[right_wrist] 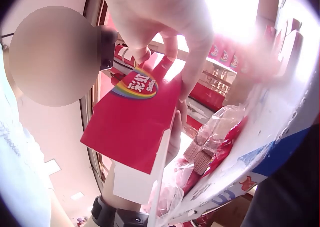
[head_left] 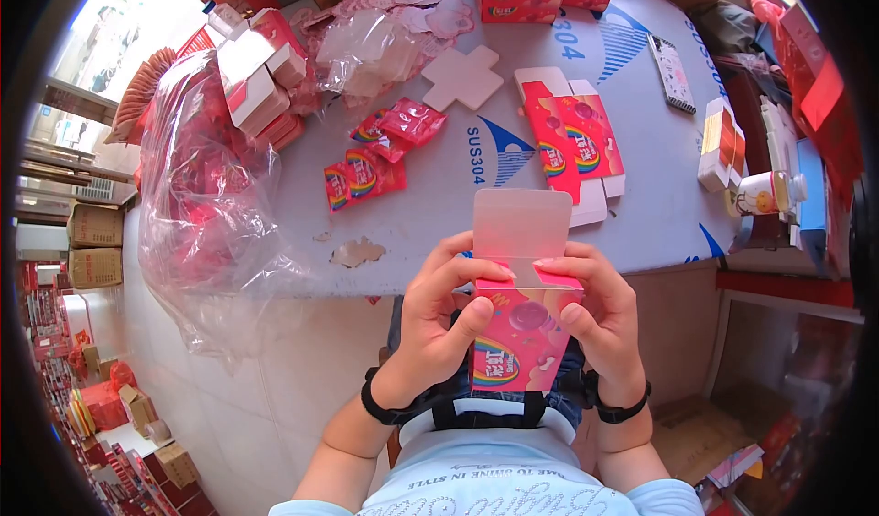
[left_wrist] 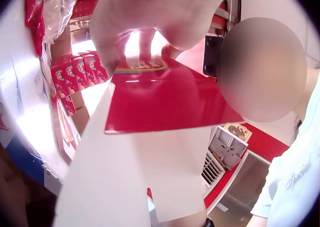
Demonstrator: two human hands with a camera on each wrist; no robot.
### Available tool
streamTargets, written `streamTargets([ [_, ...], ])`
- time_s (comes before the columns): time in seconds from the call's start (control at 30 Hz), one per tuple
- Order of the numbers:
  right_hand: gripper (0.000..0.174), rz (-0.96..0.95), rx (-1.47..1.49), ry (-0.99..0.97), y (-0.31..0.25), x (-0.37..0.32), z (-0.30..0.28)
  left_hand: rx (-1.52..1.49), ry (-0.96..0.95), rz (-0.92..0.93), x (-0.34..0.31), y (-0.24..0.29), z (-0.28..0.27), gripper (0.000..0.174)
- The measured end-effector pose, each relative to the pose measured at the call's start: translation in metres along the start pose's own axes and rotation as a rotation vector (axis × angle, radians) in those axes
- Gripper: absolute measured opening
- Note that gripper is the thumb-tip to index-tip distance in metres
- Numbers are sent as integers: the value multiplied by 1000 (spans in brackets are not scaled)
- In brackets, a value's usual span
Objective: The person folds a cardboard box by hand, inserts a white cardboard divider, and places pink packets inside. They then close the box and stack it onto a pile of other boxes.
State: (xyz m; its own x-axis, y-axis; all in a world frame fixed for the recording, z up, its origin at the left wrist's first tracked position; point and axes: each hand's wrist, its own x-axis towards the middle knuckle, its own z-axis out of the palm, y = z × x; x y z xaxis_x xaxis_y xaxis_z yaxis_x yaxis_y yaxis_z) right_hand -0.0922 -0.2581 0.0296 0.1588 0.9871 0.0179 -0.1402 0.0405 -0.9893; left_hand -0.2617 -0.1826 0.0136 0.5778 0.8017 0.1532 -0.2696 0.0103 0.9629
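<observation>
Between both hands, close in front of the body, is a pink cardboard box [head_left: 517, 342] with a rainbow logo. Its long white flap [head_left: 522, 223] stands up at the far end. The left hand [head_left: 441, 310] grips the box's left side, thumb on the front and fingers near the upper edge. On the other side the right hand [head_left: 600, 315] holds it likewise, fingertips at a small pink flap. In the left wrist view, a red panel of the box [left_wrist: 165, 104] and white flaps show below the hand. The right wrist view shows the logo panel [right_wrist: 132, 122] under the fingers.
Ahead on the table [head_left: 403, 232] lie pink candy packets [head_left: 366, 177], flattened pink cartons [head_left: 577, 136] and a white cross-shaped card [head_left: 462, 76]. A clear plastic bag [head_left: 211, 214] hangs over the left edge. A phone [head_left: 673, 72] and a cup [head_left: 760, 194] are at the right.
</observation>
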Motion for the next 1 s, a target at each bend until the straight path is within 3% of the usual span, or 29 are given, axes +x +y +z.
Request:
streamTargets([
  [0.47,34,27,7,50,5,1,0,10,-32,-23,-3,-5,-3,28],
  [0.67,34,-25,135,156,11,-2,6,-173,55,8,-5,-7,6,43],
  [0.73,31,4,172,174,7,-1,8,-183,56,-56,-4,-4,4,47],
  [1.0,27,-64,28,86,15,1,0,56,-16,27,-1,-9,-6,31],
])
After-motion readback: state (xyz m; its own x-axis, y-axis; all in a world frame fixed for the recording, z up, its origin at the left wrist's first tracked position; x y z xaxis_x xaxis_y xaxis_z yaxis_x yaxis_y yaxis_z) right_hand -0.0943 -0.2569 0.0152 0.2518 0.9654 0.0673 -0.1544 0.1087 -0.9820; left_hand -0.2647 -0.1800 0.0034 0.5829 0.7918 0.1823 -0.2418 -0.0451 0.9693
